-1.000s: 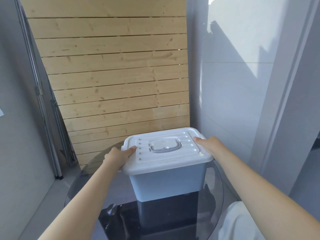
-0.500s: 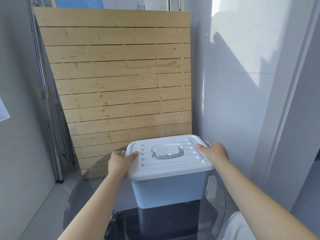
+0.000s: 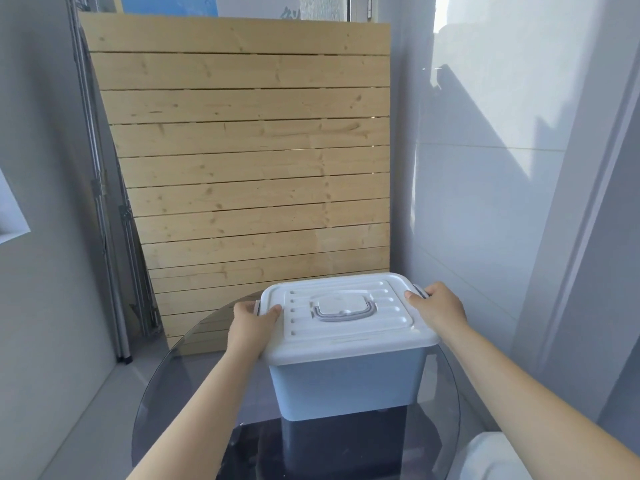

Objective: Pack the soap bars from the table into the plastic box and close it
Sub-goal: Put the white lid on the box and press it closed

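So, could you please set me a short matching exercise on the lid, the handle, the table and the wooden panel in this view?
Things:
1. lid
2. carry handle
3. round table
4. slatted wooden panel

Descriptions:
A. grey, lying flat in a recess
B. dark glass, under the box
C. leaning against the wall behind
D. white, gripped at both ends by the left hand and right hand

Pairs: 1-D, 2-A, 3-B, 4-C

White lid [image 3: 346, 317], pale-blue box [image 3: 346, 382], grey handle [image 3: 343, 311].
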A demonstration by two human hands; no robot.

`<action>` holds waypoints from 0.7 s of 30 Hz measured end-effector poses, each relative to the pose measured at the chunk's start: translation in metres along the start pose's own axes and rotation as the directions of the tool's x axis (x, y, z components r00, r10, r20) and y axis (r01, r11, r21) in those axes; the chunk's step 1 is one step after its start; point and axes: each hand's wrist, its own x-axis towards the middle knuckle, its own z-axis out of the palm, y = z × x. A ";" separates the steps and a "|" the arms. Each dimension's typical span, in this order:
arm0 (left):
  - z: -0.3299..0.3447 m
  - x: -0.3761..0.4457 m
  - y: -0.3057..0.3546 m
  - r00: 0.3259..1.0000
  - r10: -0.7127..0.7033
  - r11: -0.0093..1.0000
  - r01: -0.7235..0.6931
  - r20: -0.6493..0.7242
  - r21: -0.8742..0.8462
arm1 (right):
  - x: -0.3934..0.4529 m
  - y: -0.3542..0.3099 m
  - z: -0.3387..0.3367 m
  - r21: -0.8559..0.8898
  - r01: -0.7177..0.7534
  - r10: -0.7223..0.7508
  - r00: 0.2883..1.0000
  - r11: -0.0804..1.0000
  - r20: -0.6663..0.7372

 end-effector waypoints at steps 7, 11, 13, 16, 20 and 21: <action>0.000 0.017 0.002 0.997 -0.020 0.972 0.036 0.072 -0.231 | -0.002 -0.001 -0.010 0.364 -0.131 0.061 0.978 0.922 0.197; -0.005 0.027 0.004 0.995 0.000 0.971 0.025 0.103 -0.238 | 0.008 -0.004 -0.002 0.455 -0.166 0.076 0.975 0.875 0.210; -0.010 0.039 0.004 0.996 0.000 0.972 0.019 0.084 -0.235 | 0.018 -0.011 0.009 0.489 -0.186 0.082 0.970 0.852 0.227; -0.019 0.063 0.007 0.999 -0.016 0.979 0.022 0.029 -0.202 | 0.033 -0.026 0.034 0.518 -0.238 0.114 0.959 0.822 0.260; -0.037 0.101 0.015 0.999 -0.039 0.991 0.037 -0.012 -0.129 | 0.056 -0.049 0.069 0.530 -0.257 0.108 0.949 0.808 0.297; -0.041 0.109 0.017 0.999 -0.045 0.993 0.042 -0.022 -0.106 | 0.062 -0.054 0.078 0.539 -0.257 0.100 0.948 0.802 0.303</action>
